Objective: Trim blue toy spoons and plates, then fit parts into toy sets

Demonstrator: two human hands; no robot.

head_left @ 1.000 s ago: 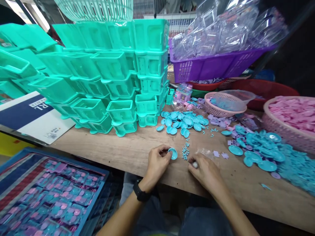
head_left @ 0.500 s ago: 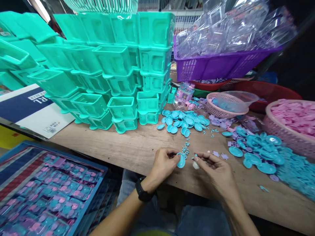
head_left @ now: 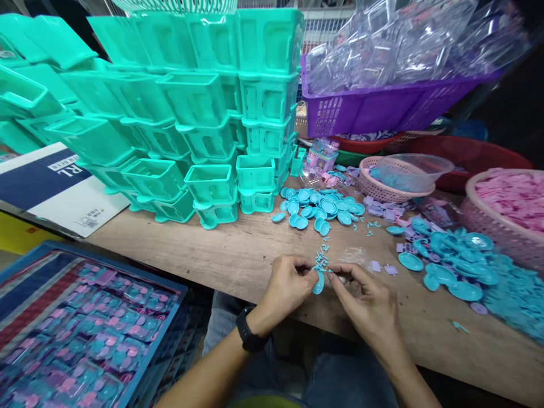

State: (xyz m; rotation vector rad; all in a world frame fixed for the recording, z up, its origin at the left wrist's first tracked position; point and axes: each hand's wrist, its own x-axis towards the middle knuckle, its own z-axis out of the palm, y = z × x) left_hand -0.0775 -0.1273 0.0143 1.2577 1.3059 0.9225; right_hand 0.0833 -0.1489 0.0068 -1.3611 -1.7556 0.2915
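My left hand [head_left: 289,283] pinches a small blue oval plastic plate [head_left: 318,281] near the front edge of the wooden table [head_left: 221,255]. My right hand [head_left: 365,303] is closed against the plate's right side, its fingertips pinching a tiny blue piece that I can barely see. Just beyond the hands lies a scatter of small blue clips [head_left: 322,258] and a bit of clear plastic film [head_left: 355,256]. A black watch [head_left: 249,334] sits on my left wrist.
Stacked teal plastic tubs [head_left: 204,113] fill the left back. A group of blue plates [head_left: 323,207] lies mid-table, a larger blue heap [head_left: 467,266] at right. Pink baskets [head_left: 497,226], a purple crate of clear shells [head_left: 374,107], and a blue tray of packed sets [head_left: 85,323] surround them.
Both hands have drawn together: the left lifted the blue plate off the table and turned it on edge, and the right came over from the film to meet it.
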